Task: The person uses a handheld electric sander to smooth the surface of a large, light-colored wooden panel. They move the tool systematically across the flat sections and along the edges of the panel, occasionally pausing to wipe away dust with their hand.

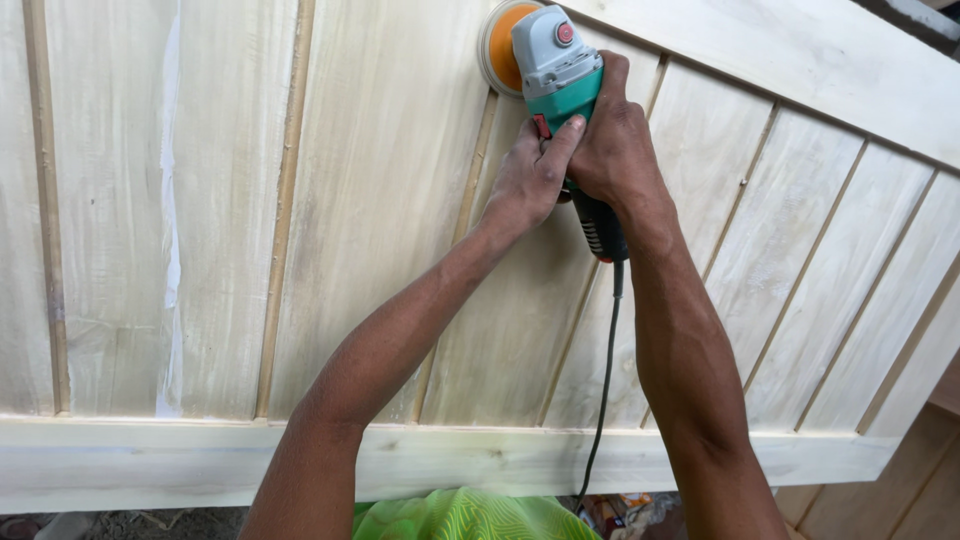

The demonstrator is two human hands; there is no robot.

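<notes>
A green and grey power sander (556, 60) with an orange disc (500, 45) rests on a pale wooden panel (380, 200) made of vertical boards with grooves. My right hand (615, 140) wraps around the tool's body from above. My left hand (530, 175) grips the same tool from the left, its thumb pressed against the green housing. The disc sits near the panel's top rail (800, 60), over a groove between two boards. The black handle end (600, 230) sticks out below my hands.
A black power cord (605, 380) hangs from the handle down past the bottom rail (150, 460). A white filler streak (170, 200) runs down a board at the left. Green cloth (470, 515) shows at the bottom, and more wood (900, 480) lies at the lower right.
</notes>
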